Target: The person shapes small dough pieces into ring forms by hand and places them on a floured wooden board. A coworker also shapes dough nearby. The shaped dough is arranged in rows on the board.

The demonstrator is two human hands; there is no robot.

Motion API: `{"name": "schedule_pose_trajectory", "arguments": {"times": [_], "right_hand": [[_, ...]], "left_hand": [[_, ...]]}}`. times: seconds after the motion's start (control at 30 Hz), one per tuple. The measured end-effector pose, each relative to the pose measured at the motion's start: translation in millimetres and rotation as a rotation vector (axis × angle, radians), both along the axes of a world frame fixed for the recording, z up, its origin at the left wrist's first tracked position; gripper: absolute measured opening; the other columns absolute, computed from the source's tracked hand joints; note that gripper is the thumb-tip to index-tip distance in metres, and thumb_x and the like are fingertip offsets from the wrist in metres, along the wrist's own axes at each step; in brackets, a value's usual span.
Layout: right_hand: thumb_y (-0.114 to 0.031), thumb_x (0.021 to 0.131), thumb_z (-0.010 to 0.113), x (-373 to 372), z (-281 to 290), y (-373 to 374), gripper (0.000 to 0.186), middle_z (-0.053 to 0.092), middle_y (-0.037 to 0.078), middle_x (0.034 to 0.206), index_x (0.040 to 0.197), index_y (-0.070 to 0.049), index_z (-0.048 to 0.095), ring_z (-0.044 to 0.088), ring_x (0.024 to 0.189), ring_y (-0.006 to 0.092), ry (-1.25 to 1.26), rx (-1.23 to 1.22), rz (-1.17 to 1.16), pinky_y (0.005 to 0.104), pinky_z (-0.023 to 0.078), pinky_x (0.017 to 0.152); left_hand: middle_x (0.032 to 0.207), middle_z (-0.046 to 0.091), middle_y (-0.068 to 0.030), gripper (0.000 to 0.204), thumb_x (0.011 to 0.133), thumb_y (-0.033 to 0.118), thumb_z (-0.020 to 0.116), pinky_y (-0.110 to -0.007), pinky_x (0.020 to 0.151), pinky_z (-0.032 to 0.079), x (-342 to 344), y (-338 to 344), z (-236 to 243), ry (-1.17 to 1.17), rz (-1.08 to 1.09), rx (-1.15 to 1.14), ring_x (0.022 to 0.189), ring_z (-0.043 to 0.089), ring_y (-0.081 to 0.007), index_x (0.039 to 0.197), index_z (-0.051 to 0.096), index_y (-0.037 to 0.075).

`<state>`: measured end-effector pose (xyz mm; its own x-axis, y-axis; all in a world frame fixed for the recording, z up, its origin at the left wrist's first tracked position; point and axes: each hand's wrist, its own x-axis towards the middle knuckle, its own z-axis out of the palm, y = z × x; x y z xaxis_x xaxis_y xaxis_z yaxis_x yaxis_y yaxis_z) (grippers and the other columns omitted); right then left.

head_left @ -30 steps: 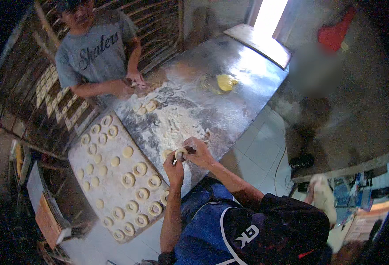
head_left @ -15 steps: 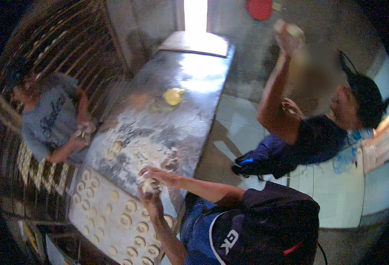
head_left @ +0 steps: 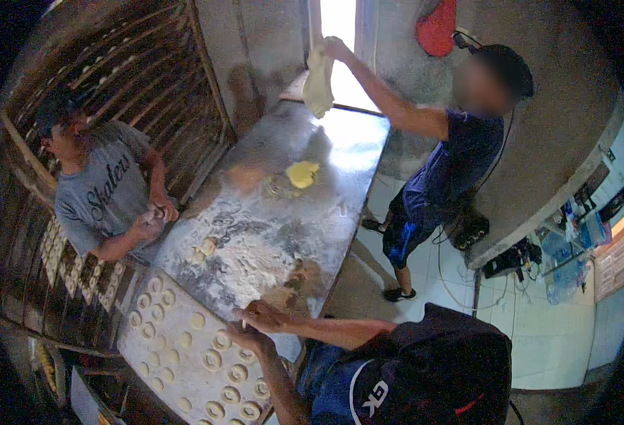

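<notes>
While shaping seemed underway, my left hand and right hand pinched pale dough (mostly hidden), likely needing light pressure next.

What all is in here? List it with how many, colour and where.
Table: one, grey, centre
Flour: one patch, white, on table
Soft lump: one, yellow, on table
Dough lumps: few, pale, on table
Tray: one, pale, lower left
Dough rings: over a dozen, pale, on tray
Dough discs: several, pale, on tray
Rack: one, brown, left
Grey-shirted co-worker: one, left
Dark-shirted co-worker: one, right
Hanging dough: one, pale, dark-shirted co-worker's hand
Red object: one, red, wall
Left hand: one, bare, near tray
Right hand: one, bare, beside left
</notes>
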<state>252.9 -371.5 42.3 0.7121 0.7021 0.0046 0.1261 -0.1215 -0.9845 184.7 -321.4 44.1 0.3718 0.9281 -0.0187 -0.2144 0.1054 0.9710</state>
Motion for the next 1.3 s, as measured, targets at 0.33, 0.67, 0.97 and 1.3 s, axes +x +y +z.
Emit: {"name": "schedule_pose_trajectory", "arguments": {"times": [0.33,0.67,0.97,1.3], "right_hand": [[-0.051,0.093,0.050,-14,-53,5,0.058,0.051,0.007,0.058,0.074,0.001,0.064,0.048,0.059,0.0170,0.027,0.159,0.033,0.0332,0.041,0.059],[-0.049,0.087,0.061,9,-60,-7,0.050,0.051,0.005,0.058,0.071,-0.002,0.061,0.048,0.059,0.0164,-0.111,0.266,0.258,0.0359,0.039,0.057],[-0.063,0.087,0.049,18,-62,-18,0.068,0.051,0.018,0.060,0.067,0.002,0.059,0.052,0.060,0.0268,-0.211,-0.139,0.396,0.0429,0.043,0.058],[-0.030,0.089,0.059,-14,-53,-10,0.027,0.065,0.015,0.083,0.099,-0.006,0.069,0.062,0.077,0.0302,-0.333,-0.303,0.654,0.0446,0.050,0.071]], "left_hand": [[0.071,0.049,0.0017,0.028,0.095,0.031,0.050,-0.028,0.059,0.043,-5,10,-50,-0.310,0.065,-0.305,0.067,0.050,-0.0089,0.078,0.050,0.008],[0.067,0.042,0.0017,0.035,0.097,0.037,0.042,-0.030,0.055,0.039,6,7,-44,-0.172,-0.010,-0.176,0.059,0.046,-0.0136,0.073,0.041,0.011],[0.073,0.052,-0.0034,0.019,0.091,0.022,0.052,-0.031,0.060,0.043,4,11,-114,0.301,0.039,0.148,0.067,0.051,-0.0163,0.093,0.058,0.004],[0.062,0.046,-0.0125,0.044,0.098,0.038,0.041,-0.039,0.053,0.037,-57,1,-50,0.598,0.192,0.494,0.058,0.046,-0.0200,0.072,0.049,0.004]]}}
